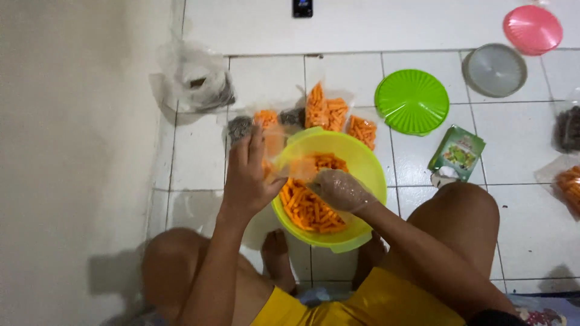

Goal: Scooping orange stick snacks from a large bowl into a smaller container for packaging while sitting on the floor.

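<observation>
Snacks (309, 208), orange sticks, fill the lime bowl (368, 166) on the tiled floor (199, 154) between our knees. We order the rest by size: green lid (412, 101), grey lid (495, 69) and pink lid (532, 29) lie apart to the right. Filled bags (326, 111) stand just behind the bowl, so some packing is done; much of the snack remains loose. Our left hand (249, 178) pinches a clear bag (290, 163) at the rim, fingers closed on its edge. Our right hand (341, 190), in a clear plastic glove, is cupped shut on a scoop of sticks at the bag's mouth. A green packet (457, 152) lies beside our knee.
</observation>
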